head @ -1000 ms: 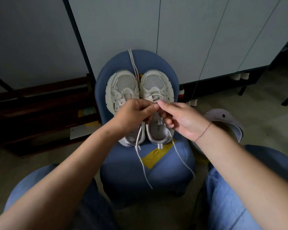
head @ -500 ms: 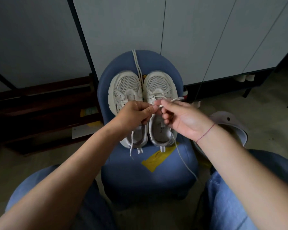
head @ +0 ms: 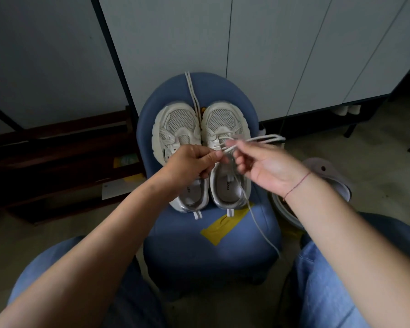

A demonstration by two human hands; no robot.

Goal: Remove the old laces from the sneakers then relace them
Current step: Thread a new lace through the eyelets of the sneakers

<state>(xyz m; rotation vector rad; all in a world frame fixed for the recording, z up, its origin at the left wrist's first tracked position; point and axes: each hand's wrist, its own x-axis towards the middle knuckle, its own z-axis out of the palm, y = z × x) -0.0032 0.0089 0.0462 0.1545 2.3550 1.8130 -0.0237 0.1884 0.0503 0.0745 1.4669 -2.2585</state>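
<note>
Behind, pale cabinet doors (head: 270, 55) stood over a beige floor (head: 376, 166). A blue stool (head: 211, 247) with a yellow patch (head: 223, 226) carried both sneakers (head: 225, 119), side by side, toes toward the doors. Dark print on one insole (head: 228, 185) was too small to read. The left hand (head: 187, 164) pinched the lace (head: 258, 139) between thumb and forefinger. The right hand (head: 268, 166), palm up and blurred, curled its fingers round the same lace, which looped rightward and hung over the stool's edge. A second lace (head: 191, 91) lay between the toes.
</note>
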